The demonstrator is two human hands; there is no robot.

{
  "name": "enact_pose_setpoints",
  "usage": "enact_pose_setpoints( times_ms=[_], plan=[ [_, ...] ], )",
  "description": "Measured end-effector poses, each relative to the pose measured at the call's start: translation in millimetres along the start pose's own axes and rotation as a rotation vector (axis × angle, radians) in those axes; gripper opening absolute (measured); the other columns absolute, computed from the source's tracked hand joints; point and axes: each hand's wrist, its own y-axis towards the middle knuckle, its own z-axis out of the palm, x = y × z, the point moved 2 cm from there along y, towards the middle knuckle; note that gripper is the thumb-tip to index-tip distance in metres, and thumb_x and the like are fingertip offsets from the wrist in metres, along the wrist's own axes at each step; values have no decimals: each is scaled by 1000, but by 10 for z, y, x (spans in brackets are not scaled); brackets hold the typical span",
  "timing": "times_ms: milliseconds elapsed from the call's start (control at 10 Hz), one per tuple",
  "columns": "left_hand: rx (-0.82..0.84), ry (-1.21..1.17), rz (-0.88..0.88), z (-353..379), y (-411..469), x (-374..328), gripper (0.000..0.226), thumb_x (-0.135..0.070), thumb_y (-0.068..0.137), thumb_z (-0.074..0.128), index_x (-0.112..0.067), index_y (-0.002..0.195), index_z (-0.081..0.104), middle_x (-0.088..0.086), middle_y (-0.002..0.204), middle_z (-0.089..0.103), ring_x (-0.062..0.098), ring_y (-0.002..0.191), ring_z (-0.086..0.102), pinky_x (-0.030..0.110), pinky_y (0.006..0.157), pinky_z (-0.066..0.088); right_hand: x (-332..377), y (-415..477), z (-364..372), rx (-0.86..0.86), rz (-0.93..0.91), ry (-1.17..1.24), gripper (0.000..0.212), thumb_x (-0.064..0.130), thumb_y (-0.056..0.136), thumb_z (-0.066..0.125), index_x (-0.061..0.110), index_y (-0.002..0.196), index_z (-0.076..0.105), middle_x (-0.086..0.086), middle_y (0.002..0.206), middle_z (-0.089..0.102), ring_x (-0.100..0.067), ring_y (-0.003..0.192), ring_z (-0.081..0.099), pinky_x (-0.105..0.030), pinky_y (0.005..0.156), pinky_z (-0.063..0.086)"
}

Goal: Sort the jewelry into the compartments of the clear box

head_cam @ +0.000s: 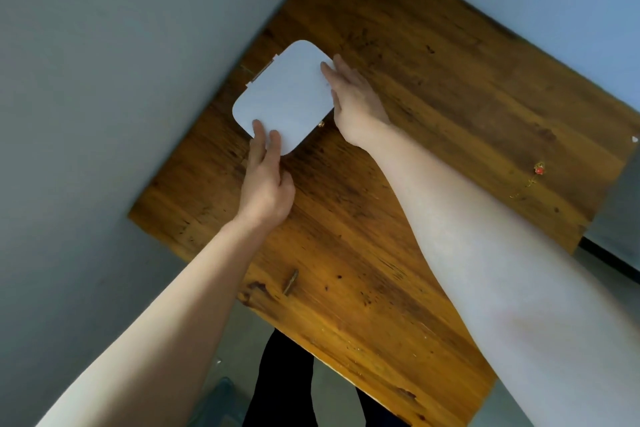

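Observation:
A flat box with a pale, glare-white rounded lid (284, 97) lies closed at the far left of the wooden table (398, 184). Its hinge faces the far left edge and a small gold clasp (321, 124) shows on its near side. My left hand (265, 180) grips the box's near corner, fingers on the lid. My right hand (353, 100) holds its right edge, fingertips on top. A gold chain with a red bead (538, 170) lies far off at the table's right edge. The box's inside is hidden.
The table's left edge runs close behind the box, with grey floor beyond. A grey surface (620, 218) borders the table at the right. A dark knot mark (291, 282) sits in the wood near me. My dark-clothed legs show below the near edge.

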Motion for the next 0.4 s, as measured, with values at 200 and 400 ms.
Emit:
enact_pose_setpoints(
  times_ms=[200,400],
  plan=[
    [31,375,-6,9,20,-37,70,-17,101,42,-16,157,1,5,164,-18,30,152,-3,43,118,24,14,-291,-361,66,46,117,55,26,107,42,20,158,22,-3,166,16,-24,152,16,-40,120,23],
    [51,504,-40,-42,0,-93,77,-37,98,48,-25,156,-2,3,164,-19,35,150,6,52,107,43,296,-1223,-1591,-383,-249,609,39,26,103,51,15,140,52,0,142,56,-8,125,57,-24,94,53]
  ],
)
